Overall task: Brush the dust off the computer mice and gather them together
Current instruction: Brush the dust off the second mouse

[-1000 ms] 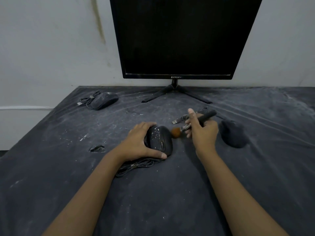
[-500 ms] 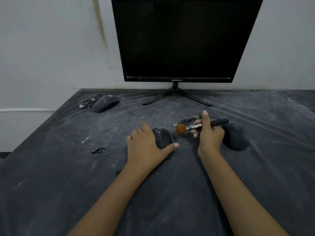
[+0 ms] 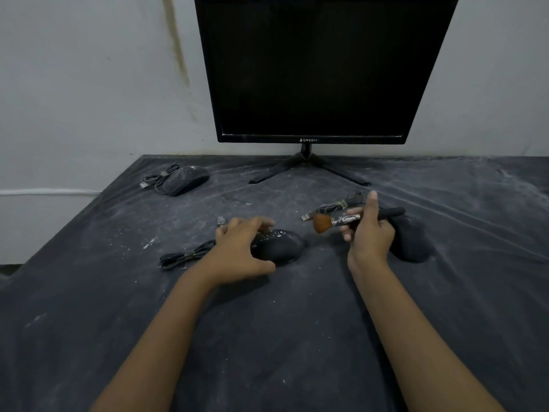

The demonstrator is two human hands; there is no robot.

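Note:
A black dusty mouse [image 3: 280,243] lies at the table's middle, white specks on its back. My left hand [image 3: 240,251] rests on its left side, fingers curled around it. Its bundled cable [image 3: 185,257] trails off to the left. My right hand [image 3: 370,233] holds a brush [image 3: 341,220] with a black handle and orange bristles, which hover just right of the mouse without touching it. A second black mouse [image 3: 411,243] sits behind my right hand, partly hidden, its cable and USB plug [image 3: 329,208] beyond the brush. A third dusty mouse [image 3: 185,181] with coiled cable lies far left.
A black monitor [image 3: 312,69] on a splayed stand [image 3: 307,165] stands at the back against the white wall. The table is covered by a dark dusty cloth [image 3: 267,337]. Its left edge runs diagonally from the back left toward me.
My left hand turned the middle mouse so it lies sideways, and its cable now trails out to the left. The brush lifted slightly up and right, away from the mouse.

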